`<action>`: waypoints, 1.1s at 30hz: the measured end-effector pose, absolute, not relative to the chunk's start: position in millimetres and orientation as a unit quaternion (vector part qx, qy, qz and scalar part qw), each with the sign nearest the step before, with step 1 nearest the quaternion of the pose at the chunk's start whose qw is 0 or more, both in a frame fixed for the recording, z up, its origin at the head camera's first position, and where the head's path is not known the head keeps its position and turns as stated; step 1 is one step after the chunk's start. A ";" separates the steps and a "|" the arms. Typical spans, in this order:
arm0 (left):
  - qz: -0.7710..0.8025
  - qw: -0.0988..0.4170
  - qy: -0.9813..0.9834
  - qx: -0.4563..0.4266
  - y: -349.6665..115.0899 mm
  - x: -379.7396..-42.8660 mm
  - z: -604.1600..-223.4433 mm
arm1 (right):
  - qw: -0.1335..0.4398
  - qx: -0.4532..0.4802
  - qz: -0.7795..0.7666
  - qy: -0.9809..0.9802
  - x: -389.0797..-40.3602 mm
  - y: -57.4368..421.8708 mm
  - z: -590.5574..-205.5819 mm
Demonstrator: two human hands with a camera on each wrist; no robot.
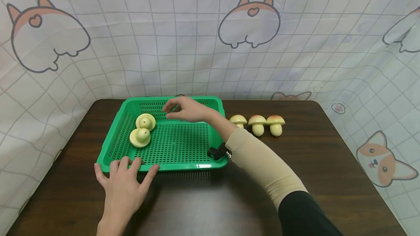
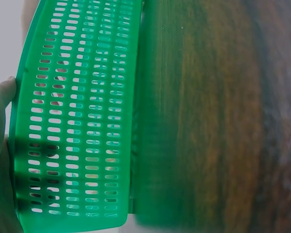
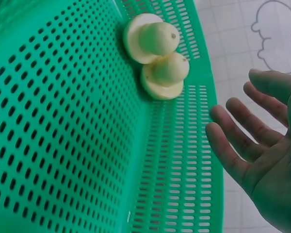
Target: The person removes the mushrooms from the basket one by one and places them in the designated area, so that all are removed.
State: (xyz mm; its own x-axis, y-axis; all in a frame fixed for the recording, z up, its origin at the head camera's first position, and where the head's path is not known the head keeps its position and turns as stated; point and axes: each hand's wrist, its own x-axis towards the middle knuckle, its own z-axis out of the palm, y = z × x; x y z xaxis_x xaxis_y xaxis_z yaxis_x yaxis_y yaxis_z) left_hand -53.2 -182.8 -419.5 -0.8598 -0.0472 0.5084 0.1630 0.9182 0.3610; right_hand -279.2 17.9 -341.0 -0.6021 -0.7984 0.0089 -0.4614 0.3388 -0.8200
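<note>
A green plastic basket (image 1: 177, 167) with slotted walls stands on the table. Inside, toward its left end, two toy mushrooms (image 1: 140, 137) lie side by side with their stems up; the same pair of mushrooms (image 3: 157, 46) shows in the right wrist view. My left hand (image 1: 123, 185) grips the near rim at the left corner, fingers bent over it and thumb (image 2: 8, 88) against the edge. Over the far part of the basket hovers my right hand (image 1: 188, 109), its fingers loosely bent and holding nothing. In the right wrist view that hand (image 3: 266, 141) is apart from the mushrooms.
Three more toy mushrooms (image 1: 257, 125) lie in a row on the dark wooden table (image 1: 315, 163), right of the basket. My right forearm passes over the basket's right side and partly covers the nearest one. A patterned cloth (image 1: 183, 57) hangs behind the table and along its sides.
</note>
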 end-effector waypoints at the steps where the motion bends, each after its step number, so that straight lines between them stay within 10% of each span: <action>1: -0.200 0.265 -0.943 -0.031 -182.9 -52.7 -419.7 | 0.207 -0.394 -0.420 0.791 -280.0 15.3 -342.5; 33: -0.205 0.280 -0.937 -0.040 -182.5 -54.9 -421.1 | 0.267 -0.482 -0.274 0.788 -273.9 -53.8 -355.2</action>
